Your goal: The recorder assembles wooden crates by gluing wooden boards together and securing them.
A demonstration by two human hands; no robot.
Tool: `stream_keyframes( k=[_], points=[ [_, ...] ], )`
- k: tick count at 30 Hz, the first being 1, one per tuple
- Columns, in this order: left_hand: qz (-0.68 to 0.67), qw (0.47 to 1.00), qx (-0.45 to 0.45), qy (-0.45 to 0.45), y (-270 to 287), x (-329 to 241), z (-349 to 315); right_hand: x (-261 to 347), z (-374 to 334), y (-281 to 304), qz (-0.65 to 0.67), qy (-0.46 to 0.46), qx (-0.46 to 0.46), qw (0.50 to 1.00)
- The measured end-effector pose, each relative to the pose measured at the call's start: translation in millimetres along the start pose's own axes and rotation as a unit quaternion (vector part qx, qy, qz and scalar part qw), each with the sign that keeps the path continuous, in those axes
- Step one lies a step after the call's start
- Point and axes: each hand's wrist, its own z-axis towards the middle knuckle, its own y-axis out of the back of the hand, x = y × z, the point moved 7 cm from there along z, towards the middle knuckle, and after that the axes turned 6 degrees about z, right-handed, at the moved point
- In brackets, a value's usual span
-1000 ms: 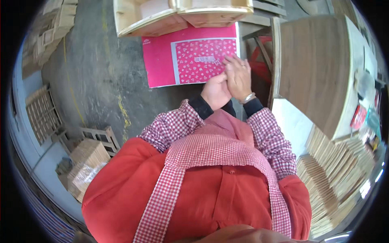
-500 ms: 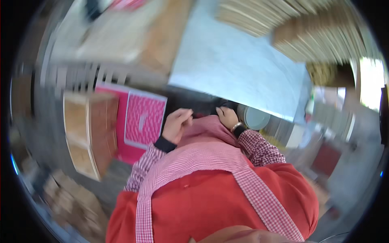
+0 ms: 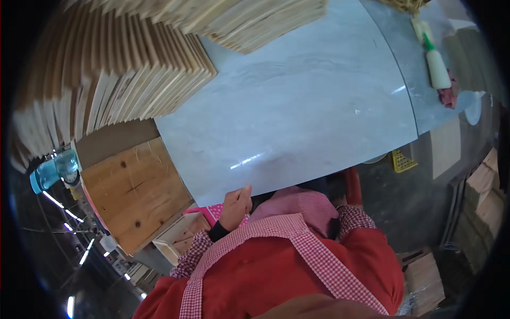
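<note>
My left hand is at the near edge of a pale grey smooth tabletop, its fingers curled closed. Nothing shows in it. A black band circles its wrist. My right hand is down by my lap next to a dark red object whose kind I cannot make out. The apron and shadow hide its fingers, and whether it touches that object cannot be told. A red and white checked apron covers my lap.
Rows of thin wooden boards stand at the far left, with another stack behind. A knotted wooden panel lies left of the tabletop, near a blue bottle. At right are a white green-tipped bottle, cloth and yellow plastic piece.
My view has swung, so the tabletop and boards now fill the upper left and middle. My left hand is now at the table edge; my right hand has dropped lower and is mostly hidden.
</note>
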Motion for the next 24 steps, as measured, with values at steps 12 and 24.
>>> stream_keyframes(
  k=[12,24],
  points=[
    [0.111,0.985,-0.055,-0.121,-75,-186,135,35,0,371,0.363,0.046,-0.246,0.898],
    [0.002,0.969,-0.13,-0.211,-74,-152,103,-104,-291,519,0.34,-0.048,-0.705,0.621]
  ],
)
